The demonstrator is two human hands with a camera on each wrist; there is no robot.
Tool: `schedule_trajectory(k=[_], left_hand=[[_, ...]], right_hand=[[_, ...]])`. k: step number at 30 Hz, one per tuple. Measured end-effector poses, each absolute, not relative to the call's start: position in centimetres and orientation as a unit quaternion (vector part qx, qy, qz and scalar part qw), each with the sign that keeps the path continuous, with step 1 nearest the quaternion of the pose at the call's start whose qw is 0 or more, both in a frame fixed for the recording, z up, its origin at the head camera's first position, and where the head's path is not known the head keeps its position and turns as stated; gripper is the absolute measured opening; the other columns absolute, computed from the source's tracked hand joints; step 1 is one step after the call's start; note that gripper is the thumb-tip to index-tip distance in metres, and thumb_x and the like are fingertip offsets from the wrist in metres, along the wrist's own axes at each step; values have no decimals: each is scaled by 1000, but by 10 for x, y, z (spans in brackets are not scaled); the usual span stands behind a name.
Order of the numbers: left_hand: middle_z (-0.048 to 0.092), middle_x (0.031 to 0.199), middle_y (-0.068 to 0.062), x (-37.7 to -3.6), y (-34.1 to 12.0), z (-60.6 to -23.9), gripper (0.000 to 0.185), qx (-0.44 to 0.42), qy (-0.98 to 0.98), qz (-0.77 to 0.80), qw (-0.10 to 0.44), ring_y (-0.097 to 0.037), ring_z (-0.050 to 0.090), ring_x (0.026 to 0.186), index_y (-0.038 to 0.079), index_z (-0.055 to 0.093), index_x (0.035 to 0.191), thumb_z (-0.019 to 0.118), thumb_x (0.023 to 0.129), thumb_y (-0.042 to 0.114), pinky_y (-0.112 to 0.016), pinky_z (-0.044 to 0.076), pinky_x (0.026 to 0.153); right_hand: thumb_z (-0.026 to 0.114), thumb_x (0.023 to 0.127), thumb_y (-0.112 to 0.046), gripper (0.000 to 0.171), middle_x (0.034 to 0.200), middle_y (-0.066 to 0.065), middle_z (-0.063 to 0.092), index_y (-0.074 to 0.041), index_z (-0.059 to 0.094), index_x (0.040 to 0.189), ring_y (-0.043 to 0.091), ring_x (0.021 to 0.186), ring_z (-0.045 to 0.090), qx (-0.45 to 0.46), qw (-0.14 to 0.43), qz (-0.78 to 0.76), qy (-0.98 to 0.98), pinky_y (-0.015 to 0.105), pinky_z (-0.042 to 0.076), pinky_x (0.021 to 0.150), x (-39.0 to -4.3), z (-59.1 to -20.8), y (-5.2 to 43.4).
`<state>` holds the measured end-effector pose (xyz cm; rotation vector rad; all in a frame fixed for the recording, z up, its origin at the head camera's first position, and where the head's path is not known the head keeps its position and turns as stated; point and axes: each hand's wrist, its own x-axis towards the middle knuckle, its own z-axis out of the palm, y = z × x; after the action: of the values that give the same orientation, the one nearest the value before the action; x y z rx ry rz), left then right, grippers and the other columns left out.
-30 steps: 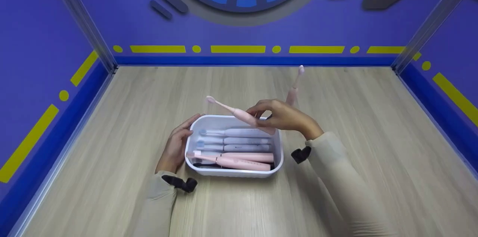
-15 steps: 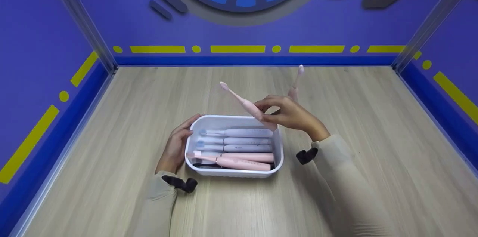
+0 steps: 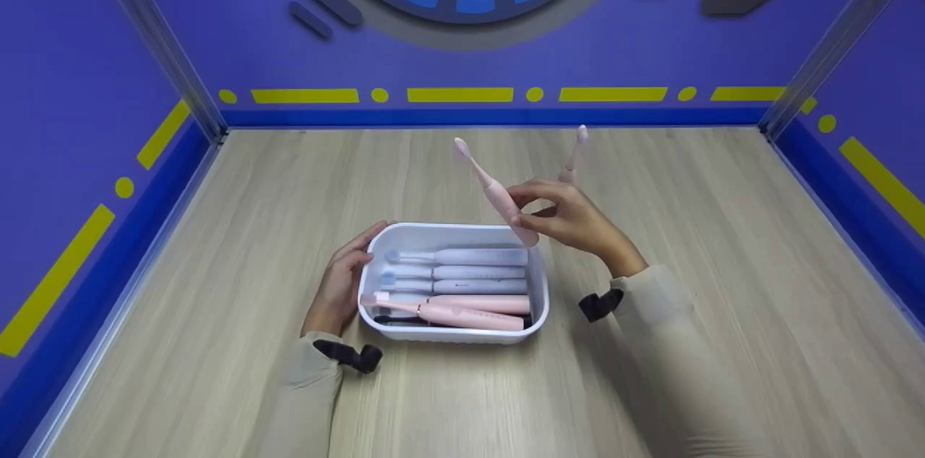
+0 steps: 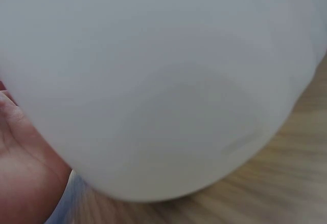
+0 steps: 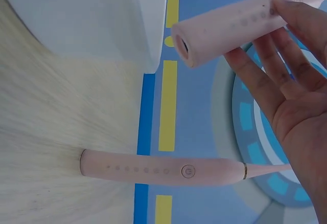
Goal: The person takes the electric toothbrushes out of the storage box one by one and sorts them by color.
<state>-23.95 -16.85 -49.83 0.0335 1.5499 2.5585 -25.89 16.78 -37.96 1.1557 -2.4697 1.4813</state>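
My right hand (image 3: 571, 216) pinches a pink electric toothbrush (image 3: 498, 199) between thumb and fingers, above the far right corner of a white box (image 3: 452, 335). Its head points up and to the left. In the right wrist view, the handle's bottom end (image 5: 189, 45) shows, tilted, beside the box. Another pink electric toothbrush (image 5: 163, 170) stands upright on the table; in the head view it is partly hidden behind my right hand. My left hand (image 3: 341, 288) holds the box's left end, thumb at the rim, fingers along the outside.
Inside the box lie several white electric toothbrushes (image 3: 480, 271), two pink ones (image 3: 473, 316) and a dark one (image 3: 396, 321) mostly covered. The wooden table (image 3: 217, 342) meets blue-purple walls (image 3: 462, 68) at the back and sides.
My right hand has moved up and right with the pink toothbrush, which has tilted from nearly flat to steeper. The left hand and the box have stayed in place.
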Motion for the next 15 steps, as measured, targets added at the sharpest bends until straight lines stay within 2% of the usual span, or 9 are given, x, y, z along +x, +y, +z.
schedule_trajectory(k=[2,5,8,15], left_hand=[[42,150,-14,-239,-169,-498,58,10,515,854,76,-16,35,139,-7,35,144,28,87,-8,-28,29,115],[38,151,-16,-239,-169,-498,58,9,513,855,76,-20,30,143,-7,35,144,28,87,-8,-34,21,119],[36,152,-17,-239,-169,-498,58,9,512,856,74,-21,28,144,-8,35,144,28,87,-8,-36,19,120],[35,153,-17,-239,-169,-499,57,9,514,854,76,-20,26,145,-6,35,144,28,88,-7,-35,17,121]], right_hand=[[67,82,8,33,107,23,66,11,64,114,23,98,63,368,25,478,-797,33,58,77,-258,-379,167],[68,81,7,34,110,22,67,8,64,116,23,100,63,356,33,482,-800,38,58,78,-264,-390,172],[70,81,5,35,112,18,68,4,66,116,19,100,63,341,40,491,-801,39,58,79,-269,-398,177],[73,82,-5,34,111,11,68,-3,68,116,15,99,64,317,63,505,-801,25,57,79,-269,-400,185]])
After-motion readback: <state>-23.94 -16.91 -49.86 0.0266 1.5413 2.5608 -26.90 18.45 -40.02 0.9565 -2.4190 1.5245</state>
